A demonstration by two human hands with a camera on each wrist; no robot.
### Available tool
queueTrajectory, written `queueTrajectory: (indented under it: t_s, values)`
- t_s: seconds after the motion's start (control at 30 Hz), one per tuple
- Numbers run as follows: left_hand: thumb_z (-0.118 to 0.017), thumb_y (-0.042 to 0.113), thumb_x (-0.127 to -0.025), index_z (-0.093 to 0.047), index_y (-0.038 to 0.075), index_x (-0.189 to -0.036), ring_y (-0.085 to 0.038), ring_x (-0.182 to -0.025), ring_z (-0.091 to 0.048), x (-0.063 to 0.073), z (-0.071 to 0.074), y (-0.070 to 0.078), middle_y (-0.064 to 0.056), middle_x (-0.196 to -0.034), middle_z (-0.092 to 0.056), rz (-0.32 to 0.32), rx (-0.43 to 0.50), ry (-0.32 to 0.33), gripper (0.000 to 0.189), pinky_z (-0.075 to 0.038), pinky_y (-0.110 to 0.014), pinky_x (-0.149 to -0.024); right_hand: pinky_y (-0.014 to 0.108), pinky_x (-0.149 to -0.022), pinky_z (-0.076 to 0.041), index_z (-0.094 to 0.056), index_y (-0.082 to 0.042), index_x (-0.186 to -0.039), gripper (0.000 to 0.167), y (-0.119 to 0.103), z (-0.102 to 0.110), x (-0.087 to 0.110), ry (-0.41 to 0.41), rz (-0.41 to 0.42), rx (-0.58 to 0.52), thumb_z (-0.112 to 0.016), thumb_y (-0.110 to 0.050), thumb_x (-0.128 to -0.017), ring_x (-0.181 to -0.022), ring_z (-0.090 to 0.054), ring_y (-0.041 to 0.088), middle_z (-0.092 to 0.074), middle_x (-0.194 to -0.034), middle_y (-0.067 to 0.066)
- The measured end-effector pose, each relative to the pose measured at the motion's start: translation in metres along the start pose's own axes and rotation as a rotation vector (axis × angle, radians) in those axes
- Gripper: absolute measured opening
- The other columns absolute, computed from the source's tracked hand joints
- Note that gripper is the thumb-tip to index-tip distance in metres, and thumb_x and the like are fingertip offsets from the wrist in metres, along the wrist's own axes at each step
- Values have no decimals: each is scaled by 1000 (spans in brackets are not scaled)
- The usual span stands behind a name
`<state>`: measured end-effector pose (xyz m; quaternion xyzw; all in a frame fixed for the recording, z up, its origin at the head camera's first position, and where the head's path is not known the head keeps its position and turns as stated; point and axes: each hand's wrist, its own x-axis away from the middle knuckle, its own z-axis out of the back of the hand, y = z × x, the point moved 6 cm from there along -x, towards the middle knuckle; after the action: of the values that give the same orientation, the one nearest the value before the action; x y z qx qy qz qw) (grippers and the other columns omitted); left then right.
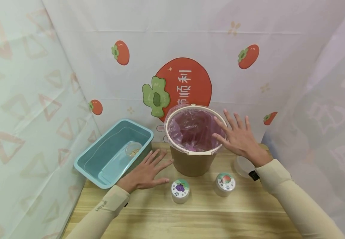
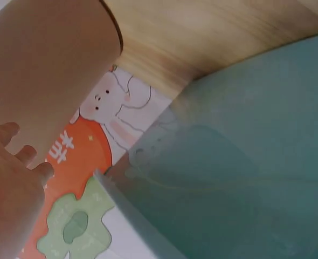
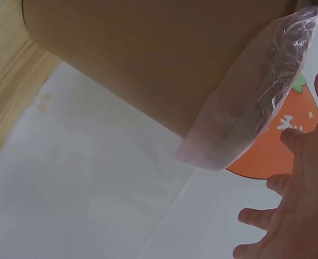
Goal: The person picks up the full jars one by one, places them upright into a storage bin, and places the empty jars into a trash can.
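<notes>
A brown trash can (image 1: 192, 164) stands on the wooden table against the back cloth, lined with a thin purple plastic bag (image 1: 190, 127) folded over its pale rim. My right hand (image 1: 238, 137), fingers spread, is at the right side of that rim and holds nothing. In the right wrist view the bag's edge (image 3: 229, 118) hangs down outside the can. My left hand (image 1: 146, 172) is spread too, between the can and a blue-green plastic basin (image 1: 112, 139), holding nothing. Inside the basin lies a small clear round container (image 1: 132, 149) with pale grains in it.
Two small round tubs stand on the table in front of the can: one with a purple grape-like label (image 1: 180, 190), one with a red fruit label (image 1: 225, 182). A whitish round item (image 1: 244, 166) sits partly behind the right wrist. Printed cloth (image 1: 85, 26) encloses the back and sides.
</notes>
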<state>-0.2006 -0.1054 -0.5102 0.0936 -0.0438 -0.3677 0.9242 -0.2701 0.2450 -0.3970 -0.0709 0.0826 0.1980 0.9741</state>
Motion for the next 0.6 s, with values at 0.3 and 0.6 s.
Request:
queueTrajectory:
  t_s: [0.3, 0.6]
  values:
    - [-45, 73, -107, -30, 35, -174, -41, -171, -10, -5, -30, 9, -11, -184, -14, -36, -13, -49, 79, -10, -65, -136, 83, -126, -2, -32, -26, -174, 75, 8, -1, -14, -8, 11, -5, -47, -62, -110, -165, -13, 56, -10, -185, 15]
    - [-43, 78, -105, -26, 37, -175, -40, -171, -11, -9, -56, 17, -13, -184, -16, -89, -52, -93, 83, -20, -66, -134, 83, -125, 1, -26, -28, -176, 76, 23, -11, -22, -87, -15, -9, -40, -66, -111, -165, -12, 57, -2, -185, 13]
